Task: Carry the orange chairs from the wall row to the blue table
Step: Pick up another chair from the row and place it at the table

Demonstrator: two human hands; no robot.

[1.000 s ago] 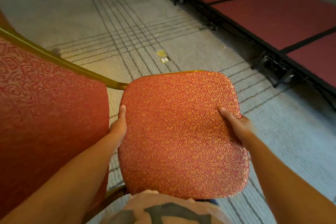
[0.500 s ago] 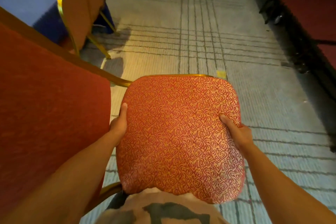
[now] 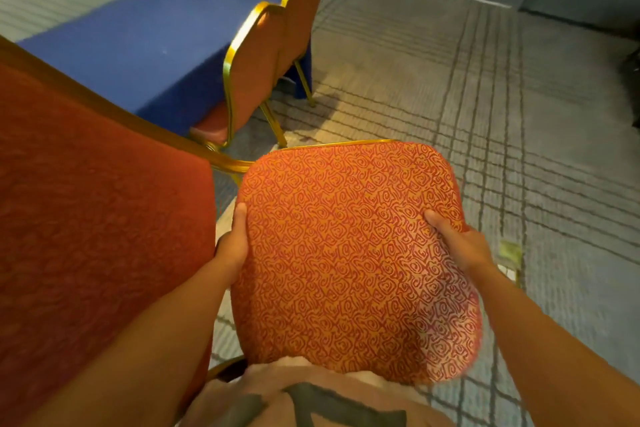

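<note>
I can't see the legs of the carried orange chair (image 3: pixel 353 253); its backrest runs off the frame's left edge, blurred. My left hand (image 3: pixel 235 243) and right hand (image 3: pixel 460 246) clamp the seat's two sides, fingers curled under out of sight. Since half a second ago the blue table (image 3: pixel 138 45) has swung further into view, two chairs (image 3: pixel 263 59) already against it.

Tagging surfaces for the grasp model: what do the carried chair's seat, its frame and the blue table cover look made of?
Seat: woven upholstery fabric, matte, orange with a red swirl pattern; likely padded, given its rounded edges.
Frame: probably metal tube in glossy gold paint, with bright highlights along it.
Blue table cover: cloth, matte and slightly fuzzy, draping to the floor.
</note>
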